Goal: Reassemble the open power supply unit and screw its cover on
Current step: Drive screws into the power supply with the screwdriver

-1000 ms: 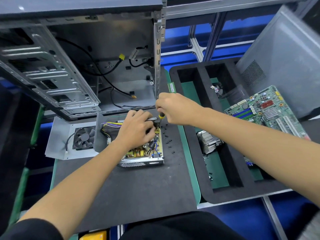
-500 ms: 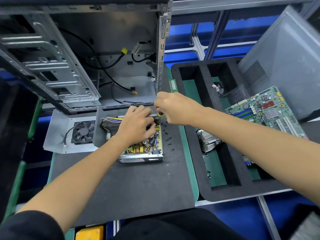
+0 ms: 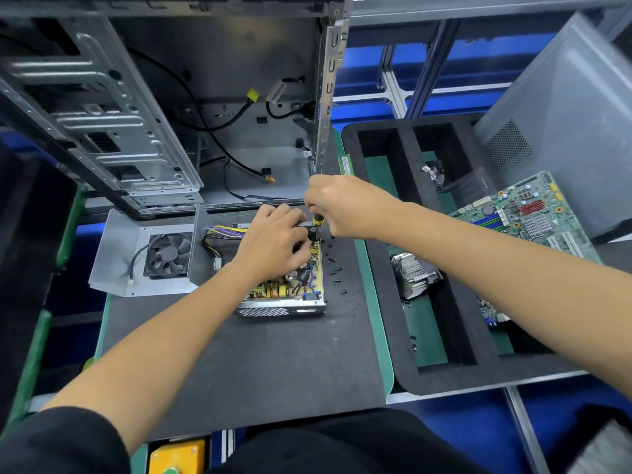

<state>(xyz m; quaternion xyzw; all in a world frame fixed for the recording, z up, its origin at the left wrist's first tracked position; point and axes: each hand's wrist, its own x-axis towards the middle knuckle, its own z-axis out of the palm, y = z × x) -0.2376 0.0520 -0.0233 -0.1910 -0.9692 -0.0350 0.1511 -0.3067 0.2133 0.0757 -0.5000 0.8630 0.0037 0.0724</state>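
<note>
The open power supply unit (image 3: 284, 304) lies on the dark mat, its yellow circuit board and coloured wires exposed. Its grey metal cover with a black fan (image 3: 143, 258) lies flat to the left, joined by a cable. My left hand (image 3: 273, 242) rests on the board's far part, fingers curled over components there. My right hand (image 3: 342, 206) grips a screwdriver (image 3: 317, 223) with a yellow and black handle, held upright at the unit's far right corner. Several small black screws (image 3: 333, 261) lie loose on the mat just right of the unit.
An empty computer case (image 3: 171, 114) stands open behind the unit. A black foam tray (image 3: 386, 268) to the right holds a heatsink (image 3: 413, 275) and a green motherboard (image 3: 526, 217). A grey side panel (image 3: 567, 124) leans at the far right.
The view has shifted a little. Both hands stay at the unit's far right corner, the right hand still on the upright screwdriver.
</note>
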